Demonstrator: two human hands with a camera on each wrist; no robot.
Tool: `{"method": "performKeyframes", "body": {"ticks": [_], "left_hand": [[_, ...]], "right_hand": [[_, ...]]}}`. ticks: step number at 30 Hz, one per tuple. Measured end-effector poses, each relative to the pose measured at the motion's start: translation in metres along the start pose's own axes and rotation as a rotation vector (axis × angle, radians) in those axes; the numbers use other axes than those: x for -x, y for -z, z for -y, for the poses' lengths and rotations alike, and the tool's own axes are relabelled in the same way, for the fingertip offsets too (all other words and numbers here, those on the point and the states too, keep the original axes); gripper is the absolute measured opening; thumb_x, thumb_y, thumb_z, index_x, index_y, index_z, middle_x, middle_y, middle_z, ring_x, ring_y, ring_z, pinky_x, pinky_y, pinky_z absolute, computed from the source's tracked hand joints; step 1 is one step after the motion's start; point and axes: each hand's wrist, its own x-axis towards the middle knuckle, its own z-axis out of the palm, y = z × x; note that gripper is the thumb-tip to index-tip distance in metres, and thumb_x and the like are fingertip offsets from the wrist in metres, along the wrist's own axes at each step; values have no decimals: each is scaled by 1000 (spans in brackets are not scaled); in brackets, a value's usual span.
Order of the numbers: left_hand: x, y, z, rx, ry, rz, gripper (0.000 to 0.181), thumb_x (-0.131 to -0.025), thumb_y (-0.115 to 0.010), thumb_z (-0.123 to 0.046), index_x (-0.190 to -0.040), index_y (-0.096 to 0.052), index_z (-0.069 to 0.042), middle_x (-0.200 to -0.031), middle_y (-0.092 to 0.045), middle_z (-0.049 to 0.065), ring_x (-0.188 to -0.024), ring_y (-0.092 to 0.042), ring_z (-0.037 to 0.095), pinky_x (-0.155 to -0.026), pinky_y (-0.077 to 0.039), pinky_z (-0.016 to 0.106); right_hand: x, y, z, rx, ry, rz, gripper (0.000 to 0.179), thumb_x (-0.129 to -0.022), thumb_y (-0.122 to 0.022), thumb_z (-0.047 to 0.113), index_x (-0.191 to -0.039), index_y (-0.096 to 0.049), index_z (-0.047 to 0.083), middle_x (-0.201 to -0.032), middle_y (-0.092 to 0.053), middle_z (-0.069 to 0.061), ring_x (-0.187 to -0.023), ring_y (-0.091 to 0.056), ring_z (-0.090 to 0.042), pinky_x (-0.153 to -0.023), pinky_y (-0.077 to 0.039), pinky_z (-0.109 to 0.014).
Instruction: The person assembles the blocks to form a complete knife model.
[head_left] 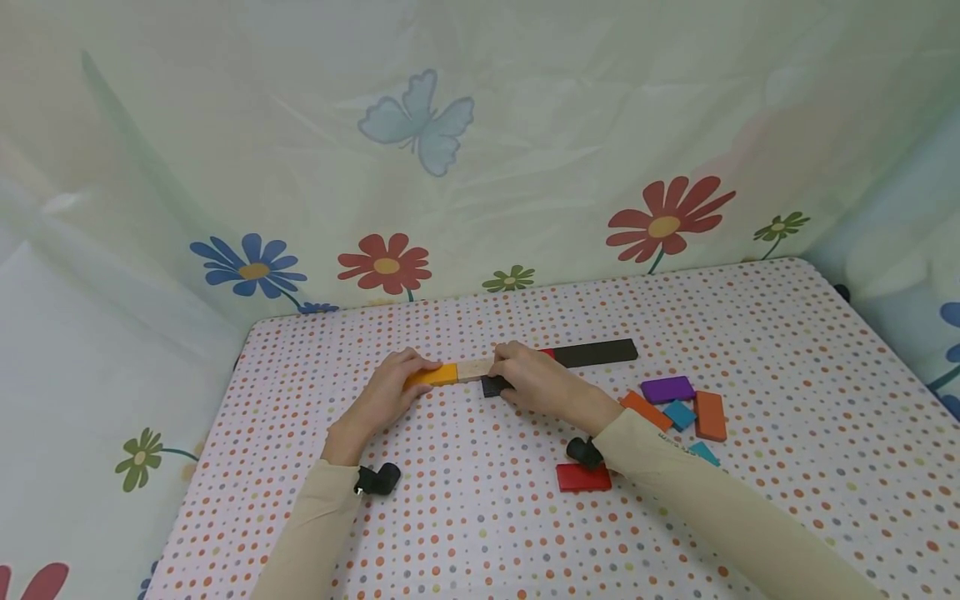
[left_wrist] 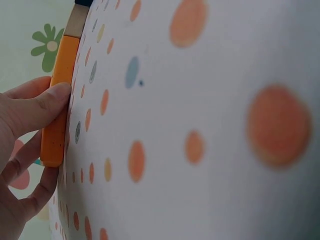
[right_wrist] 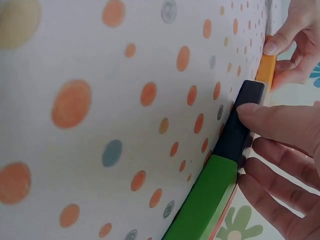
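Note:
At the left end of a row of blocks, my left hand (head_left: 384,392) grips a yellow-orange block (left_wrist: 60,105) between thumb and fingers. A beige block (head_left: 472,370) continues the row on its right. My right hand (head_left: 536,379) pinches a short black block (right_wrist: 242,115), its thumb on the near face and its fingers behind. That black block overlaps the front of the beige one in the head view. End to end with it in the right wrist view is a green block (right_wrist: 207,197), which my right hand hides from the head camera.
A long black block (head_left: 596,352) extends the row rightward, past a bit of red block (head_left: 549,353). Purple (head_left: 667,389), orange (head_left: 710,415) and blue (head_left: 679,414) blocks lie loosely at the right. A red block (head_left: 583,477) sits near my right wrist on the dotted tablecloth (head_left: 465,517).

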Motion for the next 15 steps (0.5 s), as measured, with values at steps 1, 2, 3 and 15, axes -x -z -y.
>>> {"method": "performKeyframes", "body": {"ticks": [1, 2, 3, 15], "left_hand": [[0, 0, 0, 2, 0, -1, 38, -96, -76, -9, -133, -71, -11, -117, -65, 6, -113, -57, 28, -103, -49, 47], [0, 0, 0, 5, -2, -3, 38, -95, -76, -9, -133, -72, -10, -117, -65, 6, -113, -57, 29, -103, -49, 47], [0, 0, 0, 4, -5, -5, 38, -95, -76, -9, -133, -72, -10, -116, -65, 6, -113, -57, 29, -103, -49, 47], [1, -1, 2, 18, -32, -16, 37, -96, -75, -8, -133, -72, -10, -116, -65, 6, -114, -58, 28, -102, -50, 47]], "right_hand": [[0, 0, 0, -1, -2, 0, 27, -88, -84, 3, -113, -77, -3, -111, -66, -14, -100, -64, -23, -83, -58, -29], [0, 0, 0, -3, -3, 0, 27, -88, -84, 3, -113, -77, -3, -112, -67, -14, -101, -64, -24, -83, -58, -29], [0, 1, 0, -4, -2, 1, 27, -88, -85, 4, -113, -77, -3, -113, -67, -15, -103, -65, -24, -85, -58, -30], [20, 22, -3, -196, -104, -41, 18, -97, -76, 11, -113, -78, 3, -108, -66, -6, -94, -63, -19, -81, -56, -33]]}}
